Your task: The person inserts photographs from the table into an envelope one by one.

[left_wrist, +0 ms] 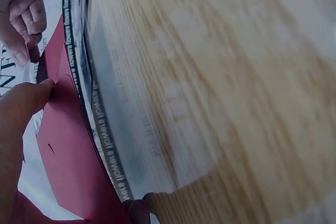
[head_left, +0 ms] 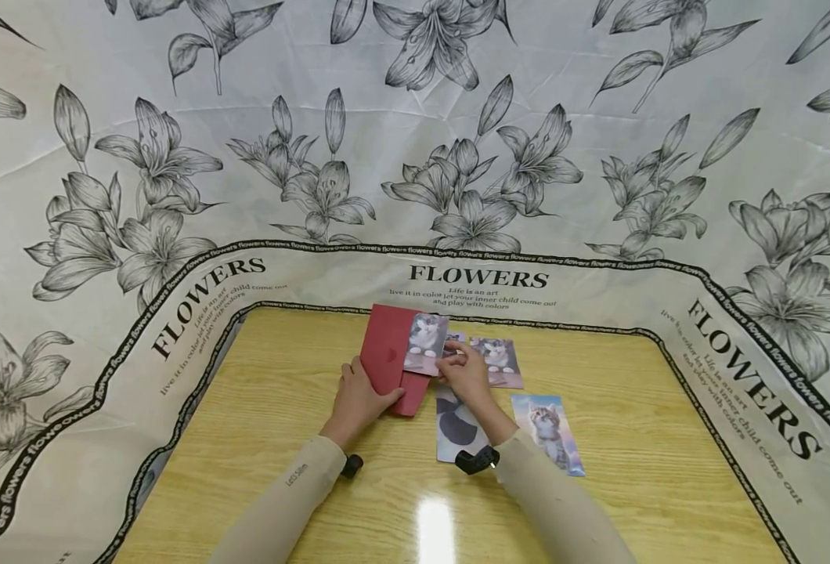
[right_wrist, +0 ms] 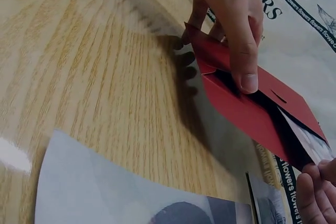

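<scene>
I hold the red envelope (head_left: 385, 345) up over the counter (head_left: 281, 486) with my left hand (head_left: 362, 394), its fingers closed around the lower left edge, thumb on one face and the others round the outer side, parted only by the paper between them. In the right wrist view that thumb lies at the envelope's mouth, which gapes between its two red panels. My right hand (head_left: 470, 376) pinches a small cat card (head_left: 425, 343) by its lower right corner, thumb and fingertips pressed together on it and the other fingers curled. The card is at the envelope's right side, one corner between the red panels and the rest sticking out. Beneath my right forearm a grey-and-white card (head_left: 453, 423) lies on the counter, partly covered by my hand. Just beyond my knuckles is a second cat card (head_left: 497, 360), and to the right of my wrist, nearer me, lies a kitten card (head_left: 545, 431). A bit of another picture (head_left: 455, 336) shows behind my right fingers, too hidden to make out. A flower-printed cloth (head_left: 478, 282) rises behind the counter.
</scene>
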{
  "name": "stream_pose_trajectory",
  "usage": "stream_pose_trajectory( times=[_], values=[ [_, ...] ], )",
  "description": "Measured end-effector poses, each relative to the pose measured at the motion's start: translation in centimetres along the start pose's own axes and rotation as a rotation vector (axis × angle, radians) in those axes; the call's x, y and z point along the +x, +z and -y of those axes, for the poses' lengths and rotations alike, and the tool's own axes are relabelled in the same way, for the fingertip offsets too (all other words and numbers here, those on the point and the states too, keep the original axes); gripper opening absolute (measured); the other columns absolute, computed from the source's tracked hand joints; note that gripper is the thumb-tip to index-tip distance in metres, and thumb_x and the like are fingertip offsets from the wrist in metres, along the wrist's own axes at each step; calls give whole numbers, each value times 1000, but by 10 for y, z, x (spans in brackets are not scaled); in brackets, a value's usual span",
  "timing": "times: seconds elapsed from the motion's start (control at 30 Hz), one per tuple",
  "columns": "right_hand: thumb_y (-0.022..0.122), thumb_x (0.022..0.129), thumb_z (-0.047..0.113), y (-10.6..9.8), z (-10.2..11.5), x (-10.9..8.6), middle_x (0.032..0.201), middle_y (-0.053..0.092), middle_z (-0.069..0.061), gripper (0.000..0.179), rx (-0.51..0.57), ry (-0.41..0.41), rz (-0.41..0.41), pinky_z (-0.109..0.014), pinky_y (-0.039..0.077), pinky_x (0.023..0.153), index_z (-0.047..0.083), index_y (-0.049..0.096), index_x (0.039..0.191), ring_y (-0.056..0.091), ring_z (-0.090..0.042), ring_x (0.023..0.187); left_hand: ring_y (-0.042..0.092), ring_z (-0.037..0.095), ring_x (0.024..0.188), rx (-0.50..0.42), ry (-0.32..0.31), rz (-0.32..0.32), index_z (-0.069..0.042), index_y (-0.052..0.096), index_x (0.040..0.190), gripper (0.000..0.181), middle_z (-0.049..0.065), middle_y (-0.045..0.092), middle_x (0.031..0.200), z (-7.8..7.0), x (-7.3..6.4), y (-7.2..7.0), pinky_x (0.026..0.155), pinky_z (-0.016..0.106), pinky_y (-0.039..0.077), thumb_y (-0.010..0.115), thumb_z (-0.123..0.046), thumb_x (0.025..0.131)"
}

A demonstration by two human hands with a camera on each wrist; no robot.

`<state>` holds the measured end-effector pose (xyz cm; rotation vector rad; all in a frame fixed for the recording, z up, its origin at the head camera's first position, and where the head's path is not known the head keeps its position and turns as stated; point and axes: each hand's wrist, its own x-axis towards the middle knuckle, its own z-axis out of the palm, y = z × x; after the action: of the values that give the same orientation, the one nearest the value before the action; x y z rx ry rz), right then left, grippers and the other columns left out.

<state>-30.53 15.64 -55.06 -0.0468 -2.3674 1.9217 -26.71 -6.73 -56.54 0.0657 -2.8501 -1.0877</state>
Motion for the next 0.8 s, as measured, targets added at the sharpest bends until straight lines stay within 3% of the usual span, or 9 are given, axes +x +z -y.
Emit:
stream_pose_trajectory(
  times=[0.1,0.33,0.57,0.8],
  values=[
    [77,95,-5,3,1,-1,87,78,-17,40,-3,15,-9,-53,64,74,-6,66,133,73,-21,66,61,41,109,-4,-1,0,9,34,154,111,28,48,130,1,0,1,97,53,57,90,-55,82],
    [76,94,-7,9,2,-1,89,77,-22,38,-9,-14,-2,-55,63,75,-8,68,131,75,-40,75,60,45,113,-22,-4,3,9,32,157,114,30,47,133,-1,-1,0,98,55,56,91,-54,82],
    [78,97,-1,17,-1,1,91,79,-18,40,-67,-9,-5,-41,64,68,-4,68,135,71,-15,65,60,47,114,-38,-1,13,9,31,158,115,31,47,134,-4,-2,-1,98,57,55,92,-52,82],
    [77,98,1,22,0,0,91,78,-16,40,-108,-34,9,-44,64,67,-2,68,136,72,-19,66,61,45,111,-32,9,-2,9,32,157,115,30,47,133,-3,-3,1,96,56,56,92,-53,81]
  ],
)
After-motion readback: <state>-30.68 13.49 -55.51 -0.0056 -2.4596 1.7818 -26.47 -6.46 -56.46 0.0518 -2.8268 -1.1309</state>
